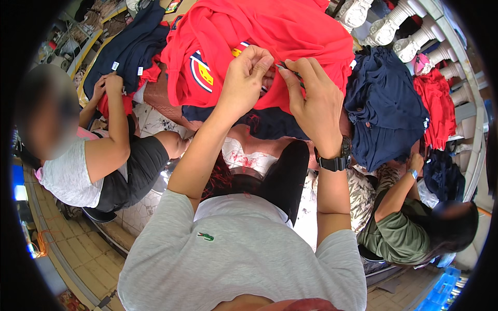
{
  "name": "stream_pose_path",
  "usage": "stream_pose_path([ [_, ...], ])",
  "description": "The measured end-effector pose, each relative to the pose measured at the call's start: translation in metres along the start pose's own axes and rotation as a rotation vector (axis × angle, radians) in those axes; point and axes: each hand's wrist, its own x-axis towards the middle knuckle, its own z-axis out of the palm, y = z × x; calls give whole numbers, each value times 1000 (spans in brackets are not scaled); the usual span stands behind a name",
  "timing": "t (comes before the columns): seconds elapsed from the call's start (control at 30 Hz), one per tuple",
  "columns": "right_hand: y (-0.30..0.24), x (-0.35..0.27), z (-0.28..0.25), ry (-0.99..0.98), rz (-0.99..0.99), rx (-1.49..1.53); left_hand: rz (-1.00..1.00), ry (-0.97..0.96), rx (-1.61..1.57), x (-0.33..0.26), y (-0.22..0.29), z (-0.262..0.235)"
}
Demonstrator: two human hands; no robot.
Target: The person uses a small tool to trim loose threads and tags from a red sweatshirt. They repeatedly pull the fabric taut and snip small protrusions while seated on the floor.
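A heap of red garments with a round yellow, white and dark blue print lies in front of me. Over its near part, my left hand is closed in a pinch, thumb against forefinger; whatever sits between the fingertips is too small to make out. Just to its right, my right hand is closed around small thread snips, mostly hidden by the fingers. Their pointed metal tip shows beside my left fingertips. Dark blue cloth hangs below the red heap.
A pile of dark blue garments lies at right, beside more red ones and white carved columns. Co-workers sit at left and right, handling garments. Red thread scraps lie below.
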Motion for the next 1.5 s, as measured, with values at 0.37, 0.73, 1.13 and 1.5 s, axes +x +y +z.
stream_pose_path([
  [0.37, 0, 4, 3, -38, -167, -172, 28, 53, 149, -5, 8, 3],
  [0.73, -1, -2, 8, -54, -129, -215, 6, 34, 87, -1, -10, -2],
  [1.13, -20, -21, -3, -209, 749, 1104, 25, 106, 219, -6, -5, 3],
  [1.5, -19, -32, 19, 61, 487, 385, 7, 107, 475, -9, 7, 0],
])
